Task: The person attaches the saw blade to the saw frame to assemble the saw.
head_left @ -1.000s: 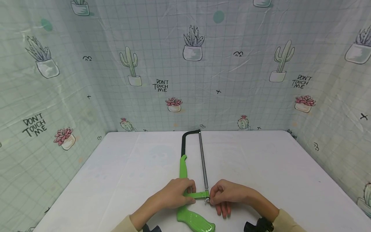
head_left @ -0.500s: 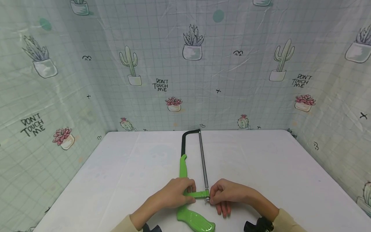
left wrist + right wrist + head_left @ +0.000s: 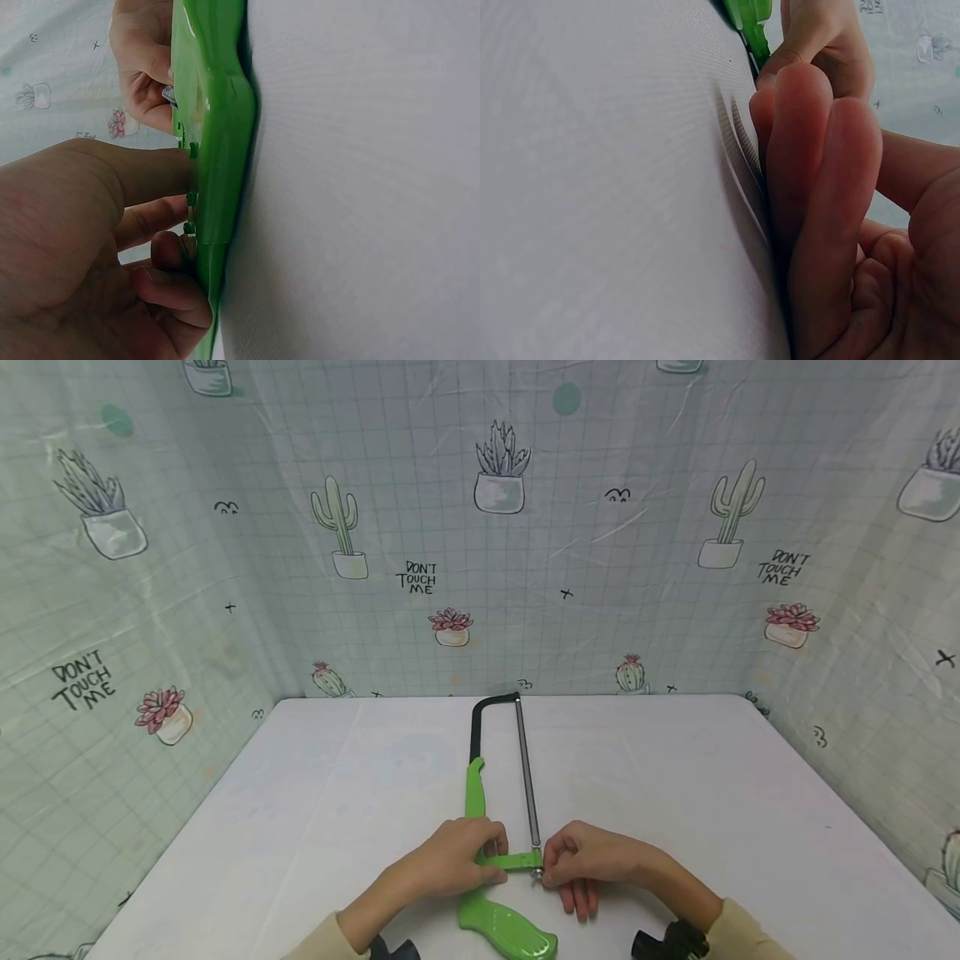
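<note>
A hacksaw (image 3: pixel 507 928) with a green handle and a black front bow lies flat on the white table. Its grey blade (image 3: pixel 527 777) runs along the right side, pointing away from the person. My left hand (image 3: pixel 456 858) grips the green frame, thumb and fingers around the short crossbar (image 3: pixel 516 862). At the near end of the blade is a small silver wing nut (image 3: pixel 536 874), which my right hand (image 3: pixel 588 857) pinches between thumb and index finger. The other right fingers hang down by the tabletop. In the left wrist view the wing nut shows partly behind the right fingertips.
The white table (image 3: pixel 360 793) extends on both sides of the saw. A curtain (image 3: pixel 390 510) printed with cacti surrounds it at the back and sides. Black wrist mounts (image 3: pixel 669 942) sit below both wrists, close to the tabletop.
The head view has shifted very slightly. Both hands keep their places on the hacksaw, and the silver wing nut looks slightly turned between the right fingertips.
</note>
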`<state>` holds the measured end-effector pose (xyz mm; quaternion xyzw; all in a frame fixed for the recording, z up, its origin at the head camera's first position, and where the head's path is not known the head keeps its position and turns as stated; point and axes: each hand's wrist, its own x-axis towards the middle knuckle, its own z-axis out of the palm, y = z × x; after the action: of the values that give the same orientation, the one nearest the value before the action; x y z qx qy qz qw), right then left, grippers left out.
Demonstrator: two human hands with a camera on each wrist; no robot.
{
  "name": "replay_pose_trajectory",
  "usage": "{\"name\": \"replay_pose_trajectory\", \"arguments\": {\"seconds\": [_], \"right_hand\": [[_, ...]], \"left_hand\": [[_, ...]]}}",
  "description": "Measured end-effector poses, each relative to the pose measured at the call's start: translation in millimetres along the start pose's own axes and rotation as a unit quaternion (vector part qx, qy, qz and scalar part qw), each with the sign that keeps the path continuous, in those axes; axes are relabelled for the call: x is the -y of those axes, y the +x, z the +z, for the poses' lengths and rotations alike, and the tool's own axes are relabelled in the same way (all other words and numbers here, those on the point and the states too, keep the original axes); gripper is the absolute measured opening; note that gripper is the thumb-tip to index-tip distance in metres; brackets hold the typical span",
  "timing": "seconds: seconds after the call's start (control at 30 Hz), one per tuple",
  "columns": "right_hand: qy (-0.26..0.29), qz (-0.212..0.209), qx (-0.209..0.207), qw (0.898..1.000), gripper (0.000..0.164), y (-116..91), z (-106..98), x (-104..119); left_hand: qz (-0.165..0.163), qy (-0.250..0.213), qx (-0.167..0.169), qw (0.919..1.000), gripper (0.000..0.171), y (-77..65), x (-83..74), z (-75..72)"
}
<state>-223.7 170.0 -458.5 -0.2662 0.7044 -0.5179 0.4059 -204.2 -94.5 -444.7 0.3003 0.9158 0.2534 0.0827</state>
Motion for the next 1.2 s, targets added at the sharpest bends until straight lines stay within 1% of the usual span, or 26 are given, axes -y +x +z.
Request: {"name": "replay_pose_trajectory", "arguments": {"seconds": [0.8,1.2], "right_hand": [[-0.010,-0.015,-0.005,1.000,0.010,-0.6,-0.4,-2.7],[-0.009,-0.013,-0.007,1.000,0.010,-0.5,-0.2,-0.8]], "left_hand": [[0.000,0.005,-0.006,1.0000,0.019,-0.3,-0.3,0.6],[0.002,0.009,-0.007,0.9999,0.019,0.0,1.3,1.1]]}}
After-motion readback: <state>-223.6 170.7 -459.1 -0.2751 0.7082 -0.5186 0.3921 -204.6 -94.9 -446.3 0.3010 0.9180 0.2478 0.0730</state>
